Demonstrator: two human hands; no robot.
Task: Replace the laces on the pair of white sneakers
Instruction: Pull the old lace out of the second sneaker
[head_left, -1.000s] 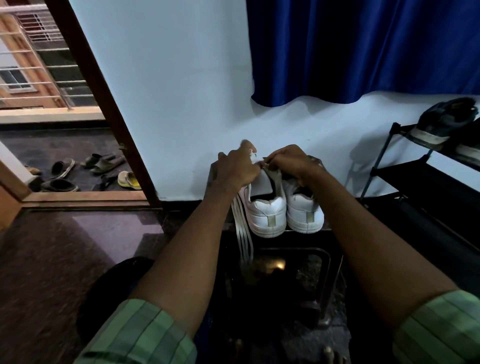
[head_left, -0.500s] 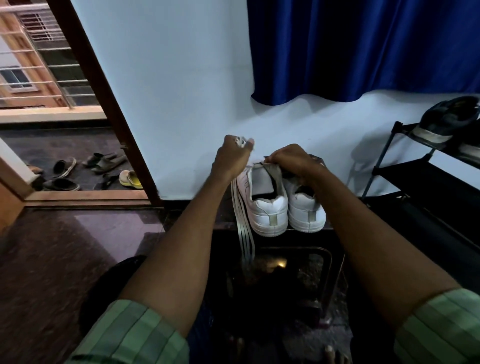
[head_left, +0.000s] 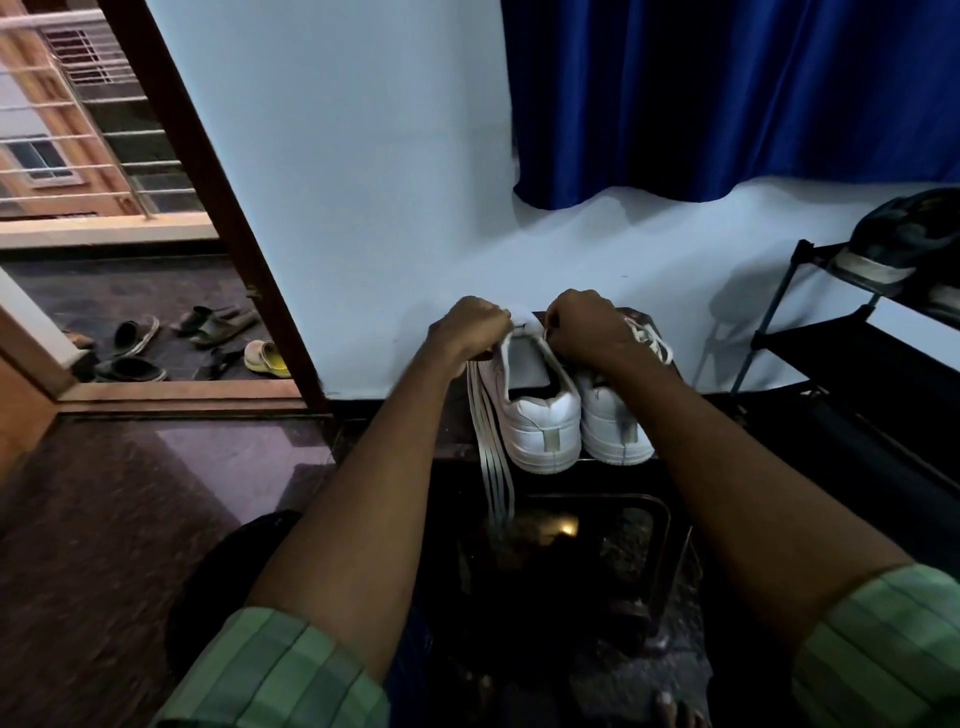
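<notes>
Two white sneakers stand side by side, heels toward me, on a dark stool (head_left: 670, 519) against the wall. My left hand (head_left: 470, 327) grips white laces (head_left: 491, 452) at the left sneaker's (head_left: 530, 410) front; the loose strands hang down past the stool's edge. My right hand (head_left: 584, 325) pinches at the top of the left sneaker's tongue, above the right sneaker (head_left: 613, 421). A lace (head_left: 652, 340) remains threaded on the right sneaker, showing beside my right wrist.
A black shoe rack (head_left: 810, 343) with dark shoes (head_left: 904, 239) stands at the right. A blue curtain (head_left: 727, 93) hangs above. An open doorway at the left shows sandals (head_left: 218, 322) and a yellow clog (head_left: 267, 358) on the floor outside.
My left hand rose with the lace half a second ago and has come back down beside the left sneaker's front. My right hand stays at the tongue.
</notes>
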